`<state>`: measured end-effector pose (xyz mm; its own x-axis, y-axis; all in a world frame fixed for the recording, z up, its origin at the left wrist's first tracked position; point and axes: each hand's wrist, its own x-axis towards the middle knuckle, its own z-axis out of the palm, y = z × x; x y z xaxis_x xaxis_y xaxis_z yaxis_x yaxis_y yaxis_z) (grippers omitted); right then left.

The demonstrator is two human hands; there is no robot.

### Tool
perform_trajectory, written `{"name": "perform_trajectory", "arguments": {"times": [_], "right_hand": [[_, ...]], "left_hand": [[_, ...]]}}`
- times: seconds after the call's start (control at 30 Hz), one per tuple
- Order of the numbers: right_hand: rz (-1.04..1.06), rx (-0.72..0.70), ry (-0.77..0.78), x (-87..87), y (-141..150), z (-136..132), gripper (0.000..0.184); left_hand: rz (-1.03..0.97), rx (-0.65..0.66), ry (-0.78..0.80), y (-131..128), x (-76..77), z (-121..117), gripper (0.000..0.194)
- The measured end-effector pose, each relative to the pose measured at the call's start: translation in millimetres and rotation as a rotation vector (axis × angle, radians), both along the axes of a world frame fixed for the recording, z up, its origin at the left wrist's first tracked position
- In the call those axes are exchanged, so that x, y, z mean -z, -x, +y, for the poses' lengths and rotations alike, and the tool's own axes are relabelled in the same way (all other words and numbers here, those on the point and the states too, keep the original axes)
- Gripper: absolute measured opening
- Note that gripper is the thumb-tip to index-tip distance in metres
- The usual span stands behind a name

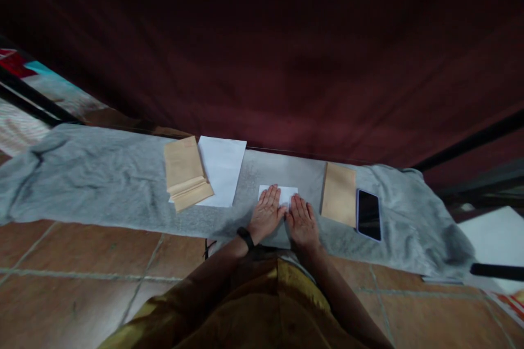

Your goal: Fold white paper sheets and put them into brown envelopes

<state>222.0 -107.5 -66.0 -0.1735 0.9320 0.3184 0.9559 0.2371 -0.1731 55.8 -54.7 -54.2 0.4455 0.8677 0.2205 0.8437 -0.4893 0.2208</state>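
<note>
Over the near edge of the grey cloth [135, 191], left hand [266, 214] and right hand [302, 222] lay flat, apparently smoothing white paper [287, 192]; the next move seemed to want even pressure.

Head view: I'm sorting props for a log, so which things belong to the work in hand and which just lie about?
In the work:
small white paper, under the left hand and right hand
probably, as similar materials: white sheet, overlapping brown paper, separate brown paper

Apparently just lying about:
phone, untouched, beside the separate brown paper
</note>
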Motion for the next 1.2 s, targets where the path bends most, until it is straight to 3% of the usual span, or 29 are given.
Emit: {"name": "perform_trajectory", "arguments": {"times": [0.2,0.47,0.8,1.2], "right_hand": [[0.051,0.062,0.014,-8.8,12,9,0.051],[0.049,-0.062,0.062,-12.5,41,35,0.05],[0.039,0.019,0.003,-0.3,19,31,0.054],[-0.027,0.13,-0.049,2.2,1,25,0.058]], "left_hand": [[0.037,-0.081,-0.006,21,-1.2,9,0.06],[0.115,-0.06,0.003,23,-6.2,8,0.058],[0.086,-0.128,0.0,21,-4.2,8,0.057],[0.076,-0.222,-0.026,39,-0.3,7,0.06]]}}
